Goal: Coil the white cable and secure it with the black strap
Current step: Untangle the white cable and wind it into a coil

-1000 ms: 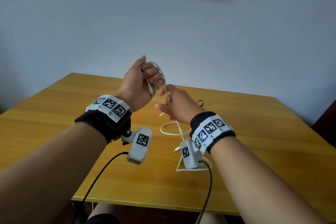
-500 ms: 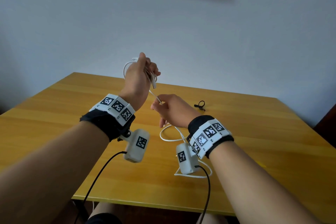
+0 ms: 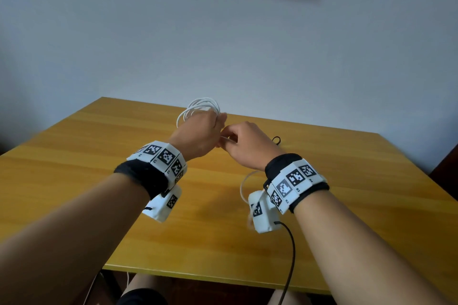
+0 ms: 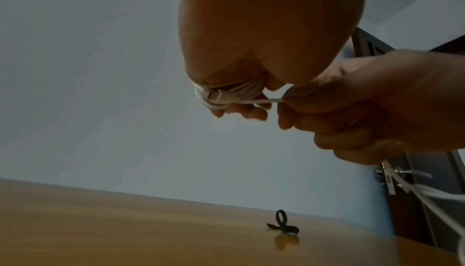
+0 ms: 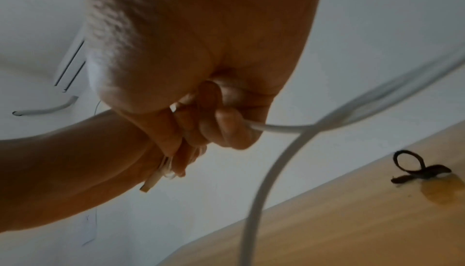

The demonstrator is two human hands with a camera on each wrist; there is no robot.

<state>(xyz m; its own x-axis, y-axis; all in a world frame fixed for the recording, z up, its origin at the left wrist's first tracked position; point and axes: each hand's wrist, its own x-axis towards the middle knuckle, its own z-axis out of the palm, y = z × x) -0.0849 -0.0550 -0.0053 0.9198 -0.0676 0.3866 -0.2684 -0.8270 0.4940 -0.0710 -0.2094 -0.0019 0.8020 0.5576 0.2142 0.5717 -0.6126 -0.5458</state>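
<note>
A wooden table stands against a pale wall.

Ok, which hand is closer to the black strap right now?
Right. The right hand is raised just near-left of the black strap on the table; the left hand, gripping the white cable coils, is farther left.

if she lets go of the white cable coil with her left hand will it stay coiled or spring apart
Probably springs loose: the white cable loops fan out unevenly above the left hand, held only by its grip. It looks thin and floppy, since the free length sags below the right hand. The black strap lies unused on the table.
</note>
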